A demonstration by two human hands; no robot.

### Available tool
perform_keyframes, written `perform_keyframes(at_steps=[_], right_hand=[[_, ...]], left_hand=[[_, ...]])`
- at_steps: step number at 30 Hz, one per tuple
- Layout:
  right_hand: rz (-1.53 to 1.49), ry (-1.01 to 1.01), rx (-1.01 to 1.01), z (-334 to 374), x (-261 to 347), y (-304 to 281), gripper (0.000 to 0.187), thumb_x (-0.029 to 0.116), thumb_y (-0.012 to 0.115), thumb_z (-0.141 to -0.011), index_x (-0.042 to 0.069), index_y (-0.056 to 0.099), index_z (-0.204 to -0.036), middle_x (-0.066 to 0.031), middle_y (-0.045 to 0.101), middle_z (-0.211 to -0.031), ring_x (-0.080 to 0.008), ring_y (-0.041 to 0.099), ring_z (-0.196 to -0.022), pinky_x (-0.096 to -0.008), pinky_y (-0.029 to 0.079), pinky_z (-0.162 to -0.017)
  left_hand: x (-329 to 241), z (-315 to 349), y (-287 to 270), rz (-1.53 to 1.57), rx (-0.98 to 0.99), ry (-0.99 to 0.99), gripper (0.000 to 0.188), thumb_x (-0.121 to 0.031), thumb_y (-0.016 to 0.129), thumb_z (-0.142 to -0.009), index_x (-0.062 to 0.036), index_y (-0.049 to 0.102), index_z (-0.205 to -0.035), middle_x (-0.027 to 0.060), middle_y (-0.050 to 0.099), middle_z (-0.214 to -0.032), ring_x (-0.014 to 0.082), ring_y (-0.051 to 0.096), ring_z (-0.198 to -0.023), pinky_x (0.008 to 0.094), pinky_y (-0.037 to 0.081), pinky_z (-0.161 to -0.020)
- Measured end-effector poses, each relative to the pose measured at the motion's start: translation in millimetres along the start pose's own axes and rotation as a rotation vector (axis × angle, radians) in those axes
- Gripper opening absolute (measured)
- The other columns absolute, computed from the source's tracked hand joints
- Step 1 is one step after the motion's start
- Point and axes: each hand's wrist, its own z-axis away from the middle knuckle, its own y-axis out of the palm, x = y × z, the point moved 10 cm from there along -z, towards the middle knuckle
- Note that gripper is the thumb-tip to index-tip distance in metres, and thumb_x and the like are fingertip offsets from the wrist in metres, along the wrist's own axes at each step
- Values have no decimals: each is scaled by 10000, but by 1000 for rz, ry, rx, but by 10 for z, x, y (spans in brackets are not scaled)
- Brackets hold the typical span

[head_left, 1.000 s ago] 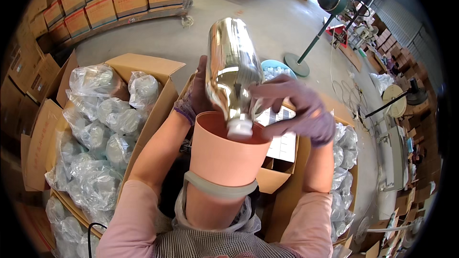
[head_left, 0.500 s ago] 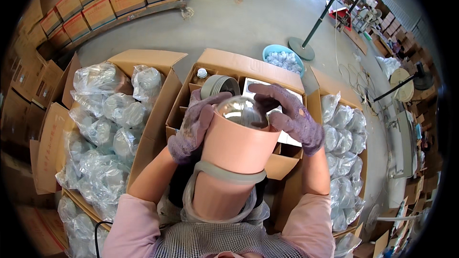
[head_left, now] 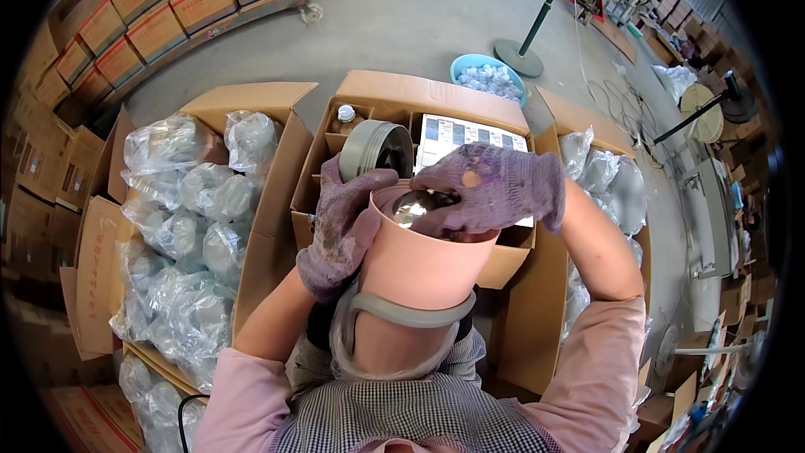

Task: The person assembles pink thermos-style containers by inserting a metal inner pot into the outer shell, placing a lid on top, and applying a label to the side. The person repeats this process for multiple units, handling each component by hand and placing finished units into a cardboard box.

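A pink cylindrical casing (head_left: 432, 264) stands tilted against my lap, with a grey band (head_left: 415, 309) round its middle and clear plastic about its lower part. My left hand (head_left: 340, 235), in a dirty purple knit glove, grips the casing's left side at the rim. Inside the mouth sits a shiny, mirror-like rounded liner (head_left: 411, 211), low in the opening. Over it bends my gloved right hand (head_left: 490, 189), its fingers curled down into the mouth onto the liner; the fingertips are partly hidden. Just beyond my left fingers lies a grey threaded collar (head_left: 366, 151), over the middle carton.
The divided middle carton (head_left: 495, 264) holds a bottle (head_left: 345, 120) and a white printed box (head_left: 457, 136). Cartons of plastic-wrapped pieces flank it, left (head_left: 180, 226) and right (head_left: 616, 189). Beyond are a blue basin (head_left: 478, 63) and a fan stand (head_left: 518, 57). Stacked cartons (head_left: 155, 33) sit on a trolley.
My right hand has swung inward over the casing's mouth, fingers now down inside. The shiny liner, which stood above the rim, has sunk into the casing. My left hand stays at the rim.
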Motion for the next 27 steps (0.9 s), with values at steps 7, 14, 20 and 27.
perform_keyframes(at_steps=[7,14,20,27], right_hand=[[-339,-36,85,36,187,138,640,405,655,-822,54,554,-1348,-177,654,-1189,-313,636,-1073,-384,495,-931],[54,199,-20,103,236,226,504,480,642,-819,56,660,-1092,-189,678,-896,-358,667,-869,-422,531,-784],[138,269,52,22,179,396,411,424,585,-884,62,680,-1054,-172,684,-1022,-357,666,-938,-410,537,-840],[166,554,484,-73,13,350,530,486,286,-1017,182,580,-1337,-194,659,-1196,-356,611,-1133,-445,447,-1001]], left_hand=[[61,168,10,130,-43,-44,583,-511,476,-942,10,677,-1109,151,642,-1137,341,412,-1167,471,297,-1060],[40,240,142,11,71,-36,563,-460,391,-992,0,707,-1068,152,653,-1132,342,452,-1136,468,308,-1062],[26,308,164,-192,71,0,583,-404,303,-1031,-45,761,-1004,110,673,-1131,351,450,-1131,464,323,-1055],[-16,242,78,96,-112,-220,312,-260,491,-981,-93,749,-1036,160,660,-1092,361,469,-1106,448,395,-993]])
